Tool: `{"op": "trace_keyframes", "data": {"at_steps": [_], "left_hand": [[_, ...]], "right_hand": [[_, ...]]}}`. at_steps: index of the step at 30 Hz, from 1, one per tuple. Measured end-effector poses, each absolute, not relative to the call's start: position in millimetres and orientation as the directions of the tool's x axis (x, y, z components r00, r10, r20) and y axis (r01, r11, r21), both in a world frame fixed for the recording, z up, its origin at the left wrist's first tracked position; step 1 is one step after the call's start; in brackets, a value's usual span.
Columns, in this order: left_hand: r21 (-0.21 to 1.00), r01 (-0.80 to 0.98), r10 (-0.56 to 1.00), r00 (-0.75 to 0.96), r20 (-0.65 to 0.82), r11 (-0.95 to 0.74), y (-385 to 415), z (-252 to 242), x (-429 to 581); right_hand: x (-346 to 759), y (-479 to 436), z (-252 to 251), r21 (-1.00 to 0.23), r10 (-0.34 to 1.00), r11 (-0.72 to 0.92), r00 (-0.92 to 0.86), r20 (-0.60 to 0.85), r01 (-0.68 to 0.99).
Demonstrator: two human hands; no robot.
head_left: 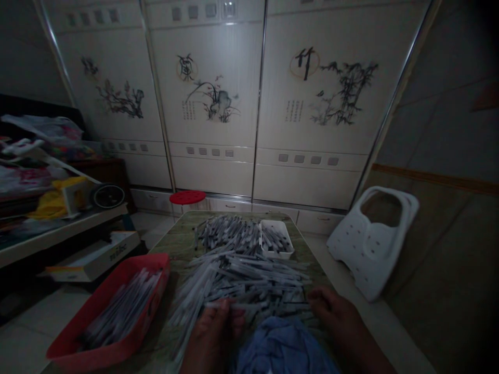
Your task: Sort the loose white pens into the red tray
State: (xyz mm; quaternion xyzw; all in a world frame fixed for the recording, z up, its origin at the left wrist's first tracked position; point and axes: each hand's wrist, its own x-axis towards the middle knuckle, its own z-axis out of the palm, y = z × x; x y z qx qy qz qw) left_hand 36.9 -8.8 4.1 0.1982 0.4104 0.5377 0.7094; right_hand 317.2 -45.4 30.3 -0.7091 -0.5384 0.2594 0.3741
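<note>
Where the tubes sit: clear pen-like tubes (249,280) heaped all over the table (177,244), with more in the white tray (277,255) at the far right and the red bin (93,358) on the left.
Left hand (216,322): thumb and fingers pinching one pale tube (253,307) over the near side of the heap.
Right hand (331,309): fingers curled just beside the heap, honestly can't tell if it's gripping anything.
Blue cloth (283,348): bunched up between both hands.
</note>
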Motion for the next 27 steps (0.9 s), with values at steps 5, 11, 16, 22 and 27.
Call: {"op": "trace_keyframes", "data": {"at_steps": [5,11,16,22,27], "left_hand": [[0.757,-0.580,0.934,0.017,-0.358,0.301,-9,8,38],[0.753,-0.586,0.923,-0.023,-0.385,0.300,-5,9,37],[0.734,-0.602,0.920,0.002,-0.392,0.314,-6,11,36],[0.743,-0.590,0.920,0.002,-0.391,0.317,-5,9,36],[0.718,-0.617,0.922,0.034,-0.386,0.324,-4,5,33]], "right_hand": [[312,-45,25,-0.684,0.975,-0.148,0.221,0.020,0.714],[287,-38,22,-0.575,0.993,-0.102,0.114,-0.016,0.812],[279,-35,23,-0.527,0.994,-0.103,0.105,-0.025,0.844],[272,-32,22,-0.480,0.994,-0.105,0.102,-0.033,0.871],[264,-30,26,-0.471,0.996,-0.088,0.089,-0.021,0.878]]}}
